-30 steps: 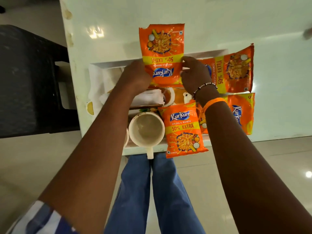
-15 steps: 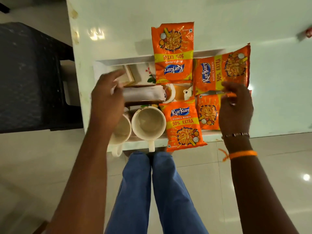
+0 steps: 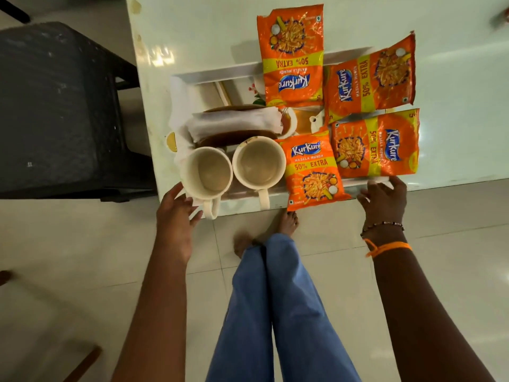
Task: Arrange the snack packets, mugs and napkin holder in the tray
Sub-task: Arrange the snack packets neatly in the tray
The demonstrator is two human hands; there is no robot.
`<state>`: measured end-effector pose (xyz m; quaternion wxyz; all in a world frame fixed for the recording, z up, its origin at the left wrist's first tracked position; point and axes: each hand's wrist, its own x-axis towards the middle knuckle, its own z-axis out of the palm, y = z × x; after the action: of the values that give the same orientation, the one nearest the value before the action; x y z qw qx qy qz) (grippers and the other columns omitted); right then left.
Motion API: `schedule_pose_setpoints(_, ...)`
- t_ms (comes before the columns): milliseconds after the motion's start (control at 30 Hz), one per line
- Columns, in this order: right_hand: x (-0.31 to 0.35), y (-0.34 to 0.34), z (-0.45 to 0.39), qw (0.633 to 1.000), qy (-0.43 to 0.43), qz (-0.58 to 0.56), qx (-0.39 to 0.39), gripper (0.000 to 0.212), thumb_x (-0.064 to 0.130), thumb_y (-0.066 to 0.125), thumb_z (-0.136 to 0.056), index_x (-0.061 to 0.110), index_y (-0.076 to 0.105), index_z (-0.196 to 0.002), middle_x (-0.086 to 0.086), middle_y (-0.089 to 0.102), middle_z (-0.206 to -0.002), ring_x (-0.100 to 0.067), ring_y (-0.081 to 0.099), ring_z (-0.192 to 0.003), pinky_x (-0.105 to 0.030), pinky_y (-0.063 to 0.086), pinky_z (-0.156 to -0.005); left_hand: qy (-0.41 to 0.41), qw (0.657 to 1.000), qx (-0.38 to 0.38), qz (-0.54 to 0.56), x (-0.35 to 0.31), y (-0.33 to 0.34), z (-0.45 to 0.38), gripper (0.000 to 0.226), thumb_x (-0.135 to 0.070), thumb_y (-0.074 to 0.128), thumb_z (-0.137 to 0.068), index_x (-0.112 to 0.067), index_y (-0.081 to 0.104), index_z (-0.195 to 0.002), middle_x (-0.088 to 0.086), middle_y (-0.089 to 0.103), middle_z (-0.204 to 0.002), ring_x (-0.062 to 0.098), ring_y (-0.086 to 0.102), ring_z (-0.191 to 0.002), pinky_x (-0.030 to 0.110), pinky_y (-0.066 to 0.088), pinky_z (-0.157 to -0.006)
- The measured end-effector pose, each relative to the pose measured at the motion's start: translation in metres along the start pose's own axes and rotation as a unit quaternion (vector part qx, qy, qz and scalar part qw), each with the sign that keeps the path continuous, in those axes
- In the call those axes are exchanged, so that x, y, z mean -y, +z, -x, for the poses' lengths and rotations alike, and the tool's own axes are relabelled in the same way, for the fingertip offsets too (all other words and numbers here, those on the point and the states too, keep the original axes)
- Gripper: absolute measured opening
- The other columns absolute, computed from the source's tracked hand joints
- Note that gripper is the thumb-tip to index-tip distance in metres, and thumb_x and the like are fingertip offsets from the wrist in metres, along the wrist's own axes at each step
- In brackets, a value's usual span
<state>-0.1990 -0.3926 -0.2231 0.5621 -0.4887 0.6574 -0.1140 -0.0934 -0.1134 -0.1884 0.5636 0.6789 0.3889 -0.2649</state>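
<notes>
A white tray (image 3: 220, 74) sits at the near edge of the pale table (image 3: 198, 28). Several orange snack packets lie in its right half: one at the far side (image 3: 292, 56), one at the far right (image 3: 371, 78), one at the near right (image 3: 377, 144) and one near the centre (image 3: 314, 172), which overhangs the rim. Two cream mugs (image 3: 206, 169) (image 3: 259, 161) stand at the near left. Behind them is the brown napkin holder (image 3: 234, 122) with white napkins. My left hand (image 3: 176, 208) touches the tray's near-left corner beside the left mug. My right hand (image 3: 385, 197) rests its spread fingers on the near-right rim.
A dark plastic chair (image 3: 60, 106) stands to the left of the table. My legs in blue trousers (image 3: 275, 299) and bare feet are on the tiled floor just below the table edge. A small teapot-like piece (image 3: 314, 121) shows between the packets.
Both hands have pulled back from the tray's contents to its near edge, the left past the mugs to the corner, the right off the packets to the rim. The view has shifted back.
</notes>
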Motion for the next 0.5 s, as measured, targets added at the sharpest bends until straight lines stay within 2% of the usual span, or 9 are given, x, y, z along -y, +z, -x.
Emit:
schedule_pose_setpoints(67,0.002,0.001,-0.002,0.999,0.006,-0.031,0.011,0.038,-0.008,0.046,-0.088,0.009,0.039,-0.121,-0.016,0.049,-0.1,-0.009,0.054,-0.063,-0.027,0.05,-0.063,0.007,1.0,0.013,-0.021,0.003,0.0,-0.006,0.038,-0.002,0.053,-0.087,-0.015,0.052,-0.123,0.009,0.059,-0.124,0.024,0.058,-0.11,0.037,0.05,-0.088)
schedule_pose_setpoints(133,0.005,0.002,-0.003,0.999,0.0,-0.016,0.033,0.032,-0.01,0.047,-0.087,0.013,0.04,-0.108,-0.016,0.053,-0.1,-0.008,0.061,-0.066,-0.028,0.055,-0.07,0.012,0.999,0.025,-0.04,0.006,-0.001,-0.012,0.044,0.003,0.055,-0.085,-0.011,0.052,-0.126,0.011,0.057,-0.127,0.026,0.058,-0.112,0.038,0.051,-0.088)
schedule_pose_setpoints(233,0.006,0.001,-0.007,0.998,0.022,-0.053,0.036,0.027,-0.009,0.046,-0.086,0.013,0.045,-0.102,-0.018,0.053,-0.105,-0.028,0.061,-0.089,-0.041,0.055,-0.076,0.038,0.999,0.017,-0.029,0.011,0.0,-0.021,0.04,0.008,0.053,-0.083,-0.004,0.055,-0.121,0.011,0.059,-0.116,0.026,0.061,-0.101,0.026,0.056,-0.069)
schedule_pose_setpoints(300,0.005,0.0,-0.009,0.997,0.024,-0.066,0.039,0.026,-0.009,0.047,-0.086,0.012,0.048,-0.1,-0.018,0.053,-0.107,-0.034,0.059,-0.095,-0.045,0.055,-0.077,0.069,0.997,0.002,-0.039,0.015,0.001,-0.025,0.037,0.011,0.055,-0.08,0.001,0.057,-0.116,0.01,0.059,-0.107,0.021,0.06,-0.091,0.019,0.055,-0.06)
schedule_pose_setpoints(400,0.007,-0.001,-0.008,0.996,0.012,-0.078,0.051,0.028,-0.011,0.049,-0.085,0.017,0.053,-0.084,-0.019,0.053,-0.106,-0.037,0.059,-0.098,-0.038,0.058,-0.064,0.087,0.995,-0.011,-0.037,0.019,0.001,-0.026,0.035,0.011,0.054,-0.08,0.003,0.058,-0.114,0.007,0.057,-0.098,0.017,0.058,-0.086,0.024,0.056,-0.069)
schedule_pose_setpoints(467,0.008,-0.004,-0.011,0.996,-0.008,-0.072,0.057,0.035,-0.013,0.049,-0.083,0.021,0.051,-0.077,-0.019,0.053,-0.104,-0.036,0.058,-0.095,-0.033,0.06,-0.056,0.1,0.994,-0.008,-0.037,0.022,0.003,-0.025,0.032,0.012,0.052,-0.08,0.002,0.059,-0.11,0.003,0.058,-0.09,0.016,0.058,-0.085,0.019,0.054,-0.062)
schedule_pose_setpoints(500,0.007,-0.005,-0.012,0.996,-0.013,-0.069,0.061,0.034,-0.013,0.048,-0.084,0.02,0.051,-0.078,-0.017,0.054,-0.102,-0.034,0.059,-0.091,-0.032,0.061,-0.058,0.107,0.994,-0.008,-0.036,0.024,0.003,-0.024,0.032,0.012,0.052,-0.08,0.0,0.06,-0.109,0.001,0.058,-0.087,0.017,0.058,-0.086,0.019,0.053,-0.061)
